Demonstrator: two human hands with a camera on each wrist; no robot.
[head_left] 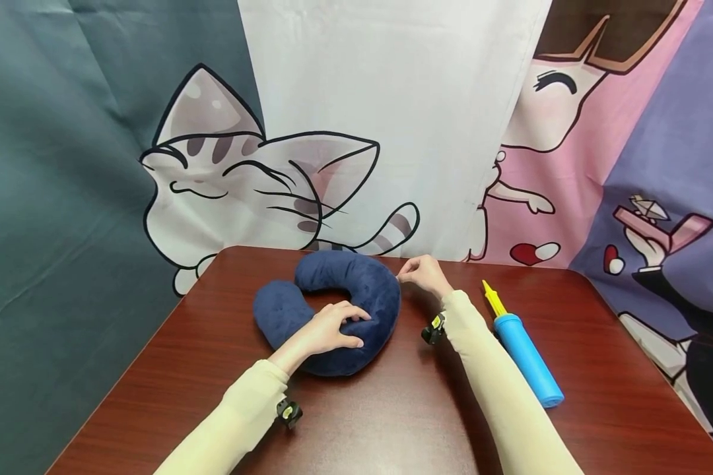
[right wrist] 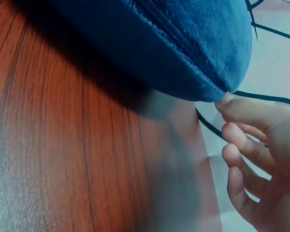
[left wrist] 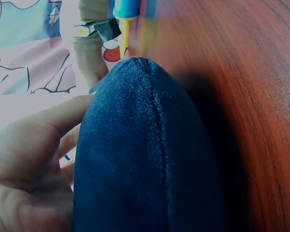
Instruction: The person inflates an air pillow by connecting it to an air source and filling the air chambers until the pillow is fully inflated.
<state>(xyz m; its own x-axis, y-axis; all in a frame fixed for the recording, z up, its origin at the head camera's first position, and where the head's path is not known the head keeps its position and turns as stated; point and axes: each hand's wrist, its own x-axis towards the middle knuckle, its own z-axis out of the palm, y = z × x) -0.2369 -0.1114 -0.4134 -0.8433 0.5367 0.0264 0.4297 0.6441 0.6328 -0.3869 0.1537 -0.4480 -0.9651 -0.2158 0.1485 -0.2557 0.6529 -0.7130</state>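
A dark blue plush U-shaped neck pillow lies on the table with its gap toward the left. My left hand rests on the pillow's near arm, thumb and fingers spread over the plush. At the pillow's right edge, my right hand pinches the edge between thumb and forefinger. The right wrist view shows a zipper along the pillow's side, and the fingertips meet at its end. Whatever small part lies between them is hidden. The other right fingers are loosely curled.
A light blue hand pump with a yellow nozzle lies to the right of my right forearm. The brown wooden table ends in front of a cartoon-printed cloth. Small black cameras are strapped to both wrists.
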